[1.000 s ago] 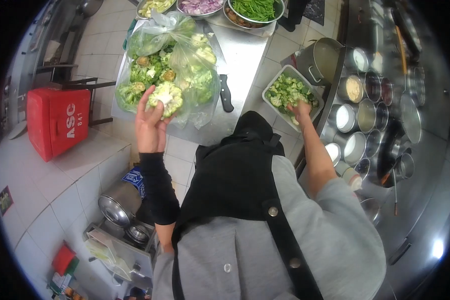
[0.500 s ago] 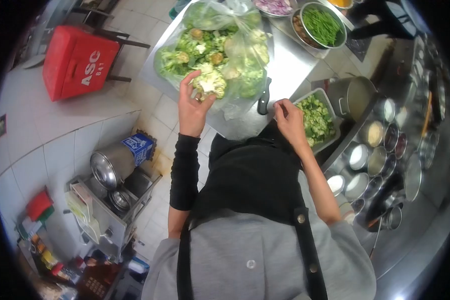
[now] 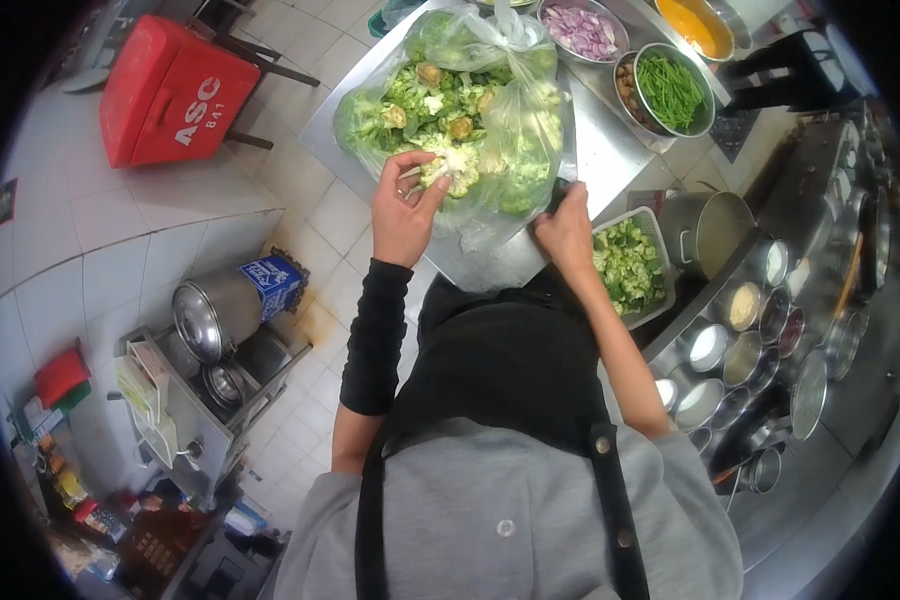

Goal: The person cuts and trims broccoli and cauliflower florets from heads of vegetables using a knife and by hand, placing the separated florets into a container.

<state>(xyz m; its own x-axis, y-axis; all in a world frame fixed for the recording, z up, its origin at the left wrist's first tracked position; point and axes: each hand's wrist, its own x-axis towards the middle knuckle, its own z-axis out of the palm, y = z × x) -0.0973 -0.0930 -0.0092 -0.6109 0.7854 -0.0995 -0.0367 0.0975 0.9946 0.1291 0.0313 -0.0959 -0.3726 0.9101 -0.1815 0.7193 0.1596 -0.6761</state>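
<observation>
My left hand (image 3: 405, 205), with a black sleeve on the forearm, pinches a pale green-white broccoli piece (image 3: 454, 169) at the near edge of a clear plastic bag. More broccoli (image 3: 448, 95) lies in the bag's opening, some with cut stems facing up. To the right of the bag, my right hand (image 3: 568, 232) is wrapped round the black handle of a knife (image 3: 568, 130). The knife's blade points away along the bag's side and is partly hidden. Bag and knife are on a steel table (image 3: 605, 130).
A basket (image 3: 658, 232) of cut broccoli stands right of my right hand, beside a large pot (image 3: 722, 230). Bowls of chopped onion (image 3: 582, 32) and green vegetable strips (image 3: 673, 92) are at the far right. Several seasoning containers (image 3: 708, 347) line the counter. A red box (image 3: 170, 95) stands left.
My right hand has moved from beside the knife onto its handle and closed round it. The left hand still holds the broccoli piece. The whole view has shifted slightly.
</observation>
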